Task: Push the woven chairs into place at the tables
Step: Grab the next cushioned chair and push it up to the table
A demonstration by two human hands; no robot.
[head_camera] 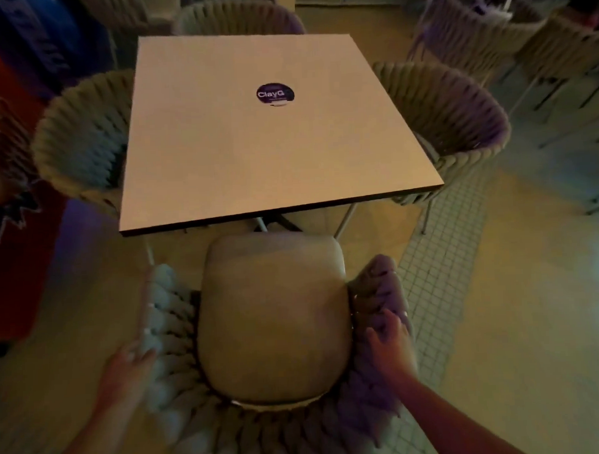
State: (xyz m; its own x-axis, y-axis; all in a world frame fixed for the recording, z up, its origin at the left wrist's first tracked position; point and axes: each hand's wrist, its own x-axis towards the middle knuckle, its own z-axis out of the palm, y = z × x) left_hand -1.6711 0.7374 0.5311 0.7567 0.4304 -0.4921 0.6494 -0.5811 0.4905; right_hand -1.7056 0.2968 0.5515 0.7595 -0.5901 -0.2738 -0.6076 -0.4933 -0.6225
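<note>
A square table [254,143] is seen at centre, with woven chairs tucked in on its left [77,139], right [450,109] and far side [236,18]. The near woven chair [274,329] stands just short of the table edge, seat cushion exposed. Its right arm is gripped by the right hand [390,342]; the left hand [129,361] lies against its left arm, blurred, grip not determinable. A round sticker [275,94] sits on the tabletop.

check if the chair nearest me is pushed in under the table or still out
Out. The near chair's whole seat cushion shows in front of the table edge, unlike the side chairs, whose seats sit under it. Both hands are on its woven sides.
</note>
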